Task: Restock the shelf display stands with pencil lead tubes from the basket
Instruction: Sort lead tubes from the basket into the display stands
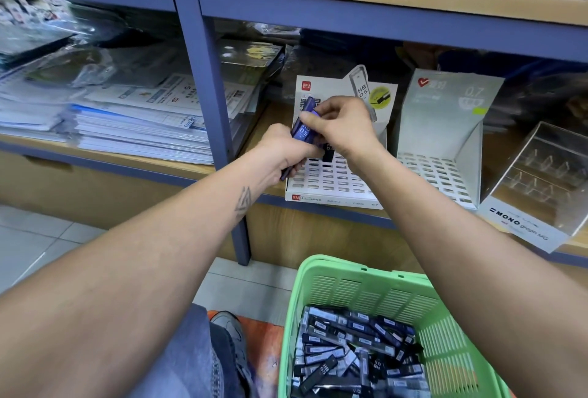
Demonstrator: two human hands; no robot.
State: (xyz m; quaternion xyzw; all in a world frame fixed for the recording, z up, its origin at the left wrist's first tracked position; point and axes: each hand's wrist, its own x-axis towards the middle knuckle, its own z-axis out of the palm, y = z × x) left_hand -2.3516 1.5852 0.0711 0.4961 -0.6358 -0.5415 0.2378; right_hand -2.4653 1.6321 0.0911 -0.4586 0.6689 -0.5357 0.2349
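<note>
My left hand (284,149) grips a bunch of dark blue HB 0.5 pencil lead tubes (303,130) above the white display stand (331,179). My right hand (340,124) pinches the top of one tube in that bunch. One dark tube (327,152) stands in a slot at the back of the stand; the other slots of the grid show as open holes. Below, on the floor, a green basket (359,286) holds several loose lead tubes (353,353).
A second white stand marked 0.7 (445,143) with open slots sits to the right, then a clear MONO display case (537,181). Stacks of paper and plastic-wrapped goods (121,111) fill the left shelf bay behind a blue upright post (216,117). My knee and shoe (229,330) are at the bottom.
</note>
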